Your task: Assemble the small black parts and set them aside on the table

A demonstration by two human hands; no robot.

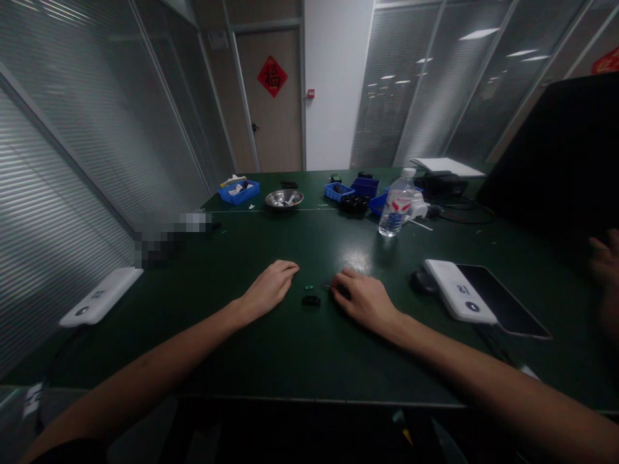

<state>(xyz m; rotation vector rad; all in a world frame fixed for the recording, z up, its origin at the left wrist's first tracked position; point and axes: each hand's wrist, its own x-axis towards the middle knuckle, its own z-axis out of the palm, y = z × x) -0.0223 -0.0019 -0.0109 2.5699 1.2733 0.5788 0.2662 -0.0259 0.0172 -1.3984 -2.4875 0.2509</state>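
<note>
Both my hands rest on the dark green table point(300, 348). My left hand point(271, 288) lies palm down, fingers loosely curled and together, and I see nothing in it. My right hand point(365, 298) is curled over a small dark object point(340, 291) by its fingertips, too small to name. Between the hands lie a small black part point(311, 300) and a tiny green piece point(308, 286), touched by neither hand.
A water bottle point(396, 203) stands beyond my right hand. Blue bins point(238, 191) point(338, 191), a metal bowl point(284, 199) and black parts sit at the far edge. White devices point(459, 290) point(101, 296) and a dark tablet point(503, 299) flank me. Another person's hand point(604, 258) is at right.
</note>
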